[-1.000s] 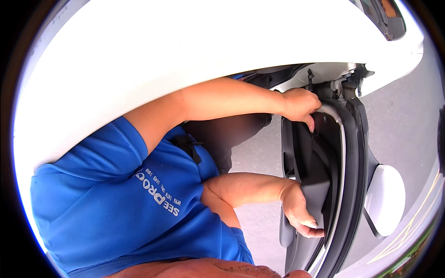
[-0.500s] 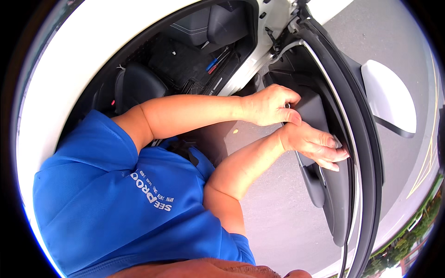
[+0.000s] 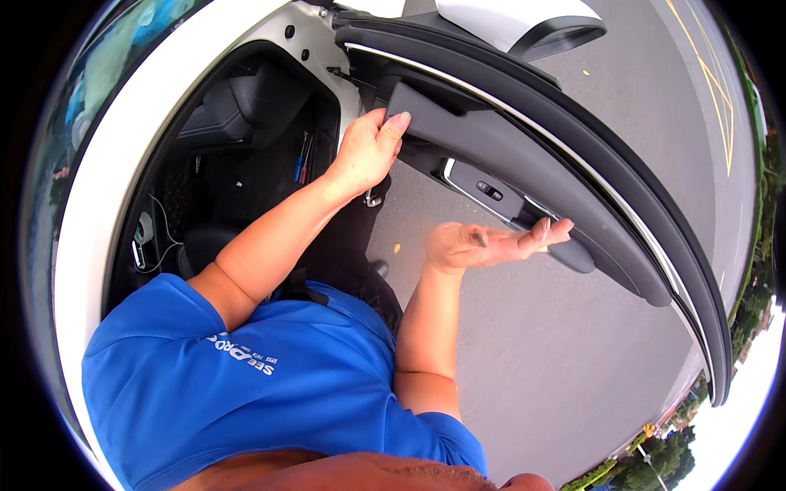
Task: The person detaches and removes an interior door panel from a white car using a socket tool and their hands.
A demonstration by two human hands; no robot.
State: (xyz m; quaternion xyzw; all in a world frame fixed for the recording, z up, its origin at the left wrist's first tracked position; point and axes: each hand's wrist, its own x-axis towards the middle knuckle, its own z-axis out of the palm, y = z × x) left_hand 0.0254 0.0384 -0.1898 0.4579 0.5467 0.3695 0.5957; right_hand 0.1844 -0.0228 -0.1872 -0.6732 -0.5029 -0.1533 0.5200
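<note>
An open car door fills the upper right, and its dark grey inner door panel faces me. My left hand is closed on the hinge-side end of that panel, thumb on its face and fingers hidden behind the edge. Beside the panel's armrest end, my right hand is open, fingers stretched out together and holding nothing. Its fingertips overlap the door pull handle in view; whether they touch it I cannot tell. A window switch plate sits on the armrest between my hands.
Left of me is the white car body with the dark cabin open. A blue-handled screwdriver and a red-handled one lie on the cabin floor. The white side mirror juts beyond the door. Grey pavement lies below.
The view has turned toward the door. My left hand has taken hold of the panel's end, and my right hand has come away from it, now palm turned up near the armrest.
</note>
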